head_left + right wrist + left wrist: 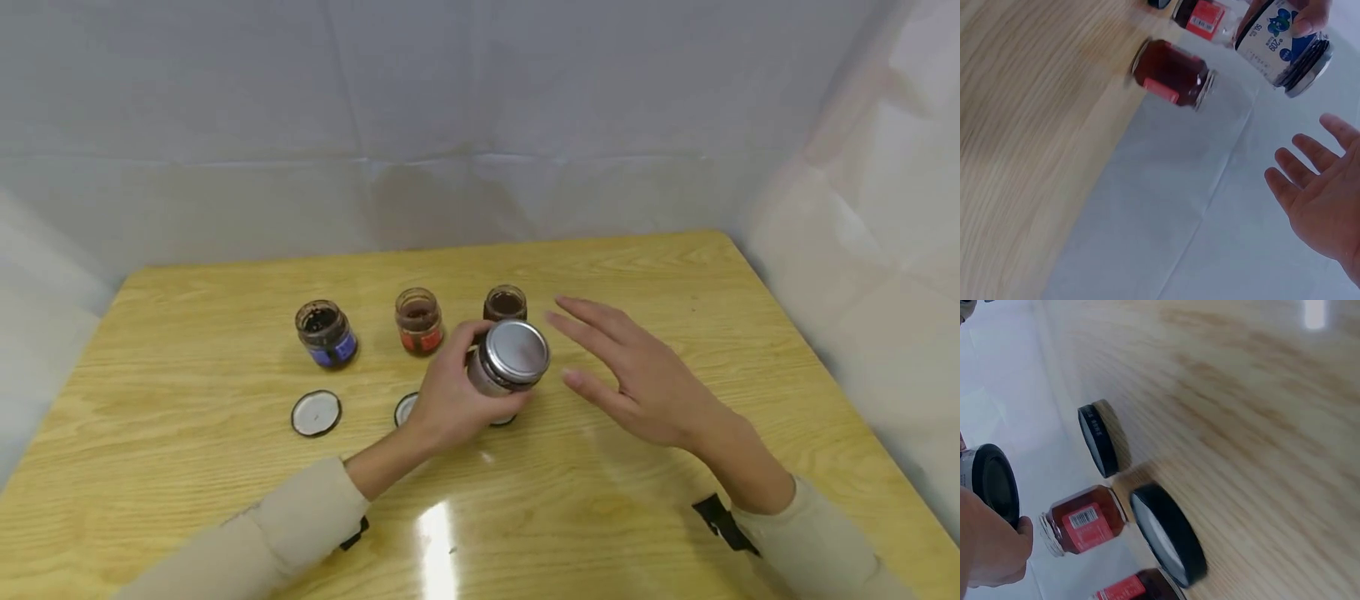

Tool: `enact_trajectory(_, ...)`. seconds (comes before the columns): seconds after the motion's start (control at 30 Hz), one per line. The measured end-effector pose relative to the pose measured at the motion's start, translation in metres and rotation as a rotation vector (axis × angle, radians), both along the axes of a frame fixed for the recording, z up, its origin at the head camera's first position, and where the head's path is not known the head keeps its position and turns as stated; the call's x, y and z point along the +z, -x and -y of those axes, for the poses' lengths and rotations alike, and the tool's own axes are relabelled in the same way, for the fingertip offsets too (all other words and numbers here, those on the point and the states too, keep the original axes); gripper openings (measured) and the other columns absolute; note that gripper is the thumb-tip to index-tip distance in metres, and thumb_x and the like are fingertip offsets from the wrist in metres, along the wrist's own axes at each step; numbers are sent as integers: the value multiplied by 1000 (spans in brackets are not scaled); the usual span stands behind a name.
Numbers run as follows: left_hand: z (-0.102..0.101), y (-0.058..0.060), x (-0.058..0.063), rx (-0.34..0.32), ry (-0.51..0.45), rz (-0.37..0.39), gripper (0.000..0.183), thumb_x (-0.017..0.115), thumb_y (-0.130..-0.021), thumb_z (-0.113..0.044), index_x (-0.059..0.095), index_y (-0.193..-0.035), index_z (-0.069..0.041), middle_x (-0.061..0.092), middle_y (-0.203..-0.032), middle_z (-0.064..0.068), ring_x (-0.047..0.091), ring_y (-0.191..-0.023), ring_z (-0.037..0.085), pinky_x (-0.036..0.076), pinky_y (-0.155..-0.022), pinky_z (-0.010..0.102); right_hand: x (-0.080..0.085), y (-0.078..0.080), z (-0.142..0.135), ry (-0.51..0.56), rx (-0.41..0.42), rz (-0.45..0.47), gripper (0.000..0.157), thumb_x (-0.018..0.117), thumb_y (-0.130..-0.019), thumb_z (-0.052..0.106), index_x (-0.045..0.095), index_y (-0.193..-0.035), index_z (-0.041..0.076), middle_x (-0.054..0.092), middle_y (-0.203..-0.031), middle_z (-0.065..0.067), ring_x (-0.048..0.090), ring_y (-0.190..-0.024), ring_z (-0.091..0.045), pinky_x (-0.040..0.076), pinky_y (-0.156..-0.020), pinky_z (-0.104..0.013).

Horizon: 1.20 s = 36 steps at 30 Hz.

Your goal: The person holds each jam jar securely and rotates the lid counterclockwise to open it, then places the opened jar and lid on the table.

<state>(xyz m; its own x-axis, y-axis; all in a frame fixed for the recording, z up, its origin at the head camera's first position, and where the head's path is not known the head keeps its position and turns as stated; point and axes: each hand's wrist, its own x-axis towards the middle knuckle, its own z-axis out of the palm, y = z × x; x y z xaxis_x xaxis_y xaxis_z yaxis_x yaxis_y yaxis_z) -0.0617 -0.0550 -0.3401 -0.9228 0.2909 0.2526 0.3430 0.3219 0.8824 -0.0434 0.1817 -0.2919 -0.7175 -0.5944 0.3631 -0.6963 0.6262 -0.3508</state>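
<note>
My left hand (459, 396) grips a glass jar (491, 379) with a silver lid (517, 351) on it, held above the table. In the right wrist view this jar (1279, 47) shows a white and blue label. My right hand (645, 375) is just to its right, fingers spread, touching nothing. Behind the held jar stands an open jar (506, 302) of dark contents, partly hidden. To its left are an open jar with a red label (420, 323) and an open jar with a blue label (327, 335).
On the wooden table (187, 467), a lid (316, 413) lies upside down before the blue-labelled jar. Another lid (406, 408) is partly covered by my left hand, and a third (504, 421) shows beneath the held jar. A pale sheet (450, 100) hangs behind the table.
</note>
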Motion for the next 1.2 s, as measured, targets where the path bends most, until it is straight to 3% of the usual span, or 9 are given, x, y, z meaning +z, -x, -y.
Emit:
enact_trajectory(0.13,12,-4,-2,-18,4,-30,68,87,-65,-23,52,-123,-16,55,-114,-3,54,-106,14,46,-87,38,-4,0,14,-2,26,33,54,46,-100,42,36,-148,21,28,-153,0,29,-137,-21,33,-103,-50)
enact_trajectory(0.53,36,-20,-6,-34,154,-95,76,87,-62,-28,53,-129,-16,54,-116,-1,53,-101,15,47,-83,36,-22,-7,49,-27,88,139,57,44,-99,47,31,-150,26,24,-155,2,29,-137,-21,35,-102,-50)
enact_trajectory(0.87,48,-29,-11,-21,287,-184,78,86,-57,-28,56,-126,-5,58,-120,5,52,-107,20,47,-87,39,-27,-7,65,-29,59,117,66,55,-91,55,42,-145,20,44,-143,0,42,-128,-19,37,-102,-42)
enact_trajectory(1.2,52,-31,-10,-67,316,-147,77,85,-58,-29,57,-127,-9,61,-118,3,57,-98,16,49,-80,33,-29,-7,74,-31,64,108,61,65,-87,47,53,-134,11,50,-132,-4,49,-118,-17,42,-97,-35)
